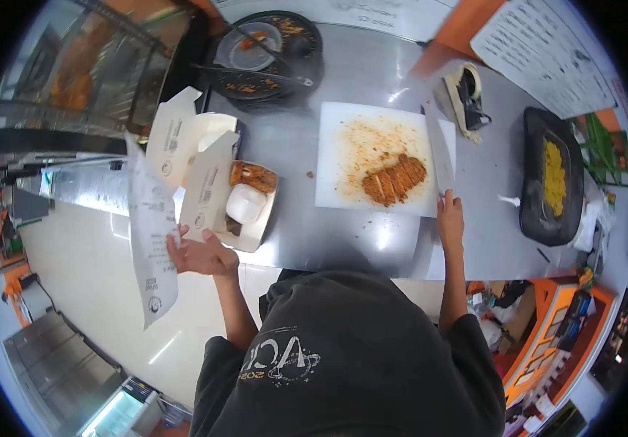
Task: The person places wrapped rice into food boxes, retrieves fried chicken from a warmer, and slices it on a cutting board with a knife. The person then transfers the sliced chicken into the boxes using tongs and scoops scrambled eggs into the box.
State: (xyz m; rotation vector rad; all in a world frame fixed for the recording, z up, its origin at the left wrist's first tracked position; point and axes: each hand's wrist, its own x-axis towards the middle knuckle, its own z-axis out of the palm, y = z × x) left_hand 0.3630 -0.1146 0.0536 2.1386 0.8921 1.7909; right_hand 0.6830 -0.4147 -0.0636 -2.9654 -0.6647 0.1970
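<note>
My right hand (451,218) is closed around the handle end of a large knife (439,149), its blade lying along the right side of the white cutting board (336,186). On the board is a sliced, breaded brown cutlet (395,180), with crumbs scattered around it. My left hand (205,255) has its fingers spread, at the edge of a long printed paper slip (152,240) that hangs beside the counter; some fingertips seem to touch it. Just above that hand sits an open paper food box (261,231) with a white rounded mound (245,203) and a browned piece (254,175) in it.
Another open paper box (216,124) stands behind the first. A round black tray (256,54) at the back holds a clear bowl and tongs. A black container (529,211) with yellow food lies right, near a black-and-cream object (467,102). A glass cabinet (73,73) borders the left.
</note>
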